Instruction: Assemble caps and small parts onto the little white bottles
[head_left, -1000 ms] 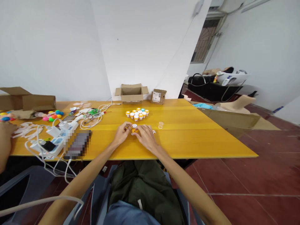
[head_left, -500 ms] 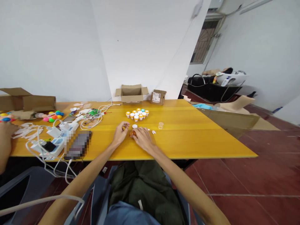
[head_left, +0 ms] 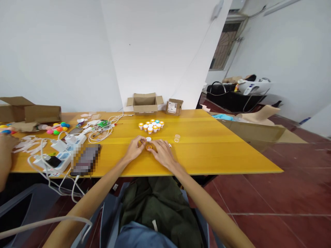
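On the table, a small round white lid (head_left: 148,139) lies between my fingertips. My left hand (head_left: 134,148) is at its left edge, the fingers curled, thumb and forefinger a little apart. My right hand (head_left: 163,153) is to the right with its fingers stretched toward the lid and its thumb set apart. Just below the lid stands a small orange cup (head_left: 149,147), close to the right thumb. A small white piece with dark marks (head_left: 170,145) shows beside the right hand, partly covered. Farther right is a clear plastic cup (head_left: 177,138).
Several orange-and-white capped containers (head_left: 154,126) are grouped behind my hands. Two cardboard boxes, one open (head_left: 144,109) and one smaller (head_left: 174,107), stand against the wall. Left are a phone (head_left: 86,160), a power strip (head_left: 64,156), cables and coloured balls. Another person's hand (head_left: 7,144) is at far left.
My right hand has drawn right and opened, uncovering the orange cup that it was covering. My left hand has moved right toward the white lid.
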`<act>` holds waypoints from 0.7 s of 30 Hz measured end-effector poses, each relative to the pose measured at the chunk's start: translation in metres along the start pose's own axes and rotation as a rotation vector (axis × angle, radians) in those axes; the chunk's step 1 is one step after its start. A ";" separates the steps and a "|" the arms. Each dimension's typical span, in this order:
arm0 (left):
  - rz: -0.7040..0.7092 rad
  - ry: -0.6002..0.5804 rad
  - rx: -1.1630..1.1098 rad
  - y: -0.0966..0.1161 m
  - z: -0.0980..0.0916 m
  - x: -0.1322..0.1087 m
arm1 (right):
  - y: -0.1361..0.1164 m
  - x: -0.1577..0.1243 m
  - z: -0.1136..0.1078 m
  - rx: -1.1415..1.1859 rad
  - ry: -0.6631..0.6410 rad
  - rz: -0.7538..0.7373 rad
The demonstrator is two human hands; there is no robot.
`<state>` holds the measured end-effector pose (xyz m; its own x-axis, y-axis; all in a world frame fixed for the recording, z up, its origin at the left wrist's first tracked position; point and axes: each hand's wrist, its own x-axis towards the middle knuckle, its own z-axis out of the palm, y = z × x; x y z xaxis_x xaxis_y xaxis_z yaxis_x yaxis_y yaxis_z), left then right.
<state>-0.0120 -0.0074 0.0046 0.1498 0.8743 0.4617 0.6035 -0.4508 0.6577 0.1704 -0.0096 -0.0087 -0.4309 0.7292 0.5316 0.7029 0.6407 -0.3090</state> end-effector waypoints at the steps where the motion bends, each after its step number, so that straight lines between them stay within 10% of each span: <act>1: 0.013 -0.011 0.012 0.000 0.000 0.000 | 0.003 -0.002 -0.002 0.003 0.023 0.008; 10: 0.095 -0.102 0.083 0.001 0.003 -0.001 | 0.048 -0.013 -0.023 -0.013 0.134 0.090; 21: 0.139 -0.182 0.140 0.000 0.003 0.000 | 0.046 -0.013 -0.018 -0.026 0.060 0.013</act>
<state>-0.0095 -0.0070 0.0024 0.3698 0.8292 0.4190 0.6675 -0.5509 0.5010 0.2183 0.0057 -0.0159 -0.3876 0.7209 0.5745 0.7227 0.6245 -0.2961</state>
